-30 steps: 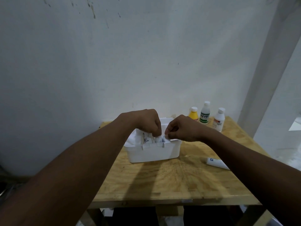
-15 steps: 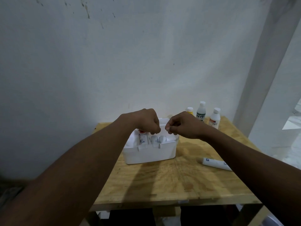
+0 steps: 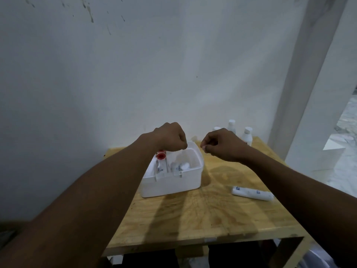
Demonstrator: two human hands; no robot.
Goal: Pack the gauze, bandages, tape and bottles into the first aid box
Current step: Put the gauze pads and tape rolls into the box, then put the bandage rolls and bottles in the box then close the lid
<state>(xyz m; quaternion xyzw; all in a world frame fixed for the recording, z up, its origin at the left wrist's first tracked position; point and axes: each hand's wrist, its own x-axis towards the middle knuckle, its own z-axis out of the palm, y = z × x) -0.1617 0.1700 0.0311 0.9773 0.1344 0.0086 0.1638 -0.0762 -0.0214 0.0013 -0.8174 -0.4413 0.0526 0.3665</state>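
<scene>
while fingers (image 3: 181, 139) curl, rounded white plastic box (image 3: 173, 183) sits on grainy plywood (image 3: 193, 215)

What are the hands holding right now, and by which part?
Cannot tell. The left hand and right hand hover above the first aid box, fingers curled; a small pale bit shows at the right fingertips, too blurred to identify.

White first aid box (image 3: 173, 182), red cap (image 3: 161, 156) inside, white blue-marked tube (image 3: 252, 193), white bottles (image 3: 247, 137), yellowish wood-grained table (image 3: 202, 219).
</scene>
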